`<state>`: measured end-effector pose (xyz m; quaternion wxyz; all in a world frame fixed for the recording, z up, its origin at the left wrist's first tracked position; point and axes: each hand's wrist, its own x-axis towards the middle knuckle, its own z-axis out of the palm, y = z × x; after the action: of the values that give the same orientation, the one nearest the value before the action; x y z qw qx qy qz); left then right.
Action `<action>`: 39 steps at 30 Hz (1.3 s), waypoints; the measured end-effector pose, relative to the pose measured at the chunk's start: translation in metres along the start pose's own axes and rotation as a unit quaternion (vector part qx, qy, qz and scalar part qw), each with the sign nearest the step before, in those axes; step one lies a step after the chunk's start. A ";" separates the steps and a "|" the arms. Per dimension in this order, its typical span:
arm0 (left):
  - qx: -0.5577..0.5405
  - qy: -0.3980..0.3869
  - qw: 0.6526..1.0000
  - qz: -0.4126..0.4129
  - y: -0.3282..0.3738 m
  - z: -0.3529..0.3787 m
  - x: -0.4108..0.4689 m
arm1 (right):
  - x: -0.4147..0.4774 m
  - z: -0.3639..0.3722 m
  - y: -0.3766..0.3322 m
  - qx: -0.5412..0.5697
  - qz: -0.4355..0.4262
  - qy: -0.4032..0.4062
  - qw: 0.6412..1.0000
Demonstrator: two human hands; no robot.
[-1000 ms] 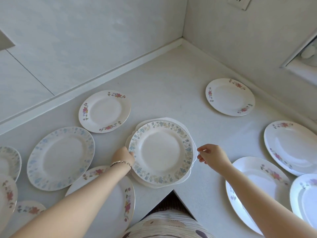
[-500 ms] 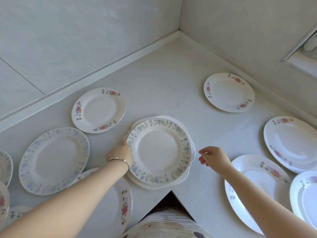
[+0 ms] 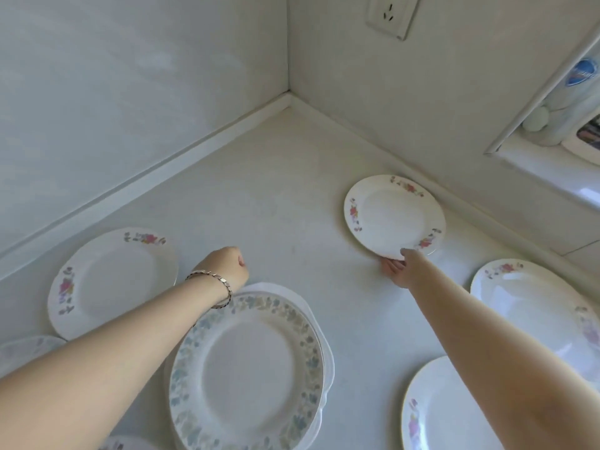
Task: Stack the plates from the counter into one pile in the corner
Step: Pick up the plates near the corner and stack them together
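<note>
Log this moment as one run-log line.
right hand: gripping near rim of pink-flowered plate | left hand: fisted, empty, above counter | pile: blue-leaf plate on top

One head-worn view looks forward and steeply down, close over the counter [image 3: 259, 196], facing the corner where two walls [image 3: 130, 76] meet, both forearms reaching in from below.

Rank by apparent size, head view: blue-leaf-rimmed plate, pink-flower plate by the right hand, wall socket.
1. Blue-leaf-rimmed plate, largest, though nearest the camera.
2. Pink-flower plate by the right hand.
3. White wall socket, smallest, farthest.
</note>
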<state>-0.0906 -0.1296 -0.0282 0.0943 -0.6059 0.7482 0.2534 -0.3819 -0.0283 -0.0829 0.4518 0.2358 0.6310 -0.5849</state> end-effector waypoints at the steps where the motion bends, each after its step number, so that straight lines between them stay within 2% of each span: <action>1: -0.001 0.007 1.000 -0.001 0.001 0.001 0.006 | 0.006 0.004 -0.003 0.018 -0.002 0.002 1.000; 7: -0.019 0.011 1.000 -0.021 -0.017 0.016 0.013 | 0.019 -0.006 0.010 0.088 -0.046 -0.010 0.995; 10: -0.040 0.015 0.998 -0.052 -0.036 0.018 0.001 | -0.005 -0.026 0.012 0.081 -0.072 -0.029 0.994; 15: -0.114 0.042 0.990 -0.071 -0.069 0.018 -0.037 | -0.067 -0.067 0.028 -0.036 -0.080 -0.121 0.989; 19: -0.148 0.041 0.983 -0.103 -0.105 0.025 -0.076 | -0.120 -0.082 0.059 -0.170 -0.077 -0.184 0.965; 23: -0.191 0.032 0.971 -0.137 -0.144 0.035 -0.116 | -0.149 -0.090 0.103 -0.254 -0.045 -0.225 0.940; 27: -0.218 0.035 0.959 -0.178 -0.182 0.049 -0.150 | -0.157 -0.097 0.140 -0.303 -0.026 -0.230 0.925; 32: -0.264 0.039 0.941 -0.210 -0.219 0.065 -0.179 | -0.152 -0.097 0.170 -0.321 -0.030 -0.206 0.924; 36: -0.297 0.049 0.922 -0.242 -0.237 0.071 -0.192 | -0.151 -0.090 0.182 -0.331 -0.052 -0.188 0.923; 39: -0.323 0.069 0.910 -0.250 -0.240 0.071 -0.198 | -0.155 -0.086 0.188 -0.371 -0.102 -0.161 0.909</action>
<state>0.1761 0.0430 -0.0640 -0.0978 -0.7865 0.4540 0.4071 -0.1768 0.1274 -0.0584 0.5397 -0.1114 0.7420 -0.3817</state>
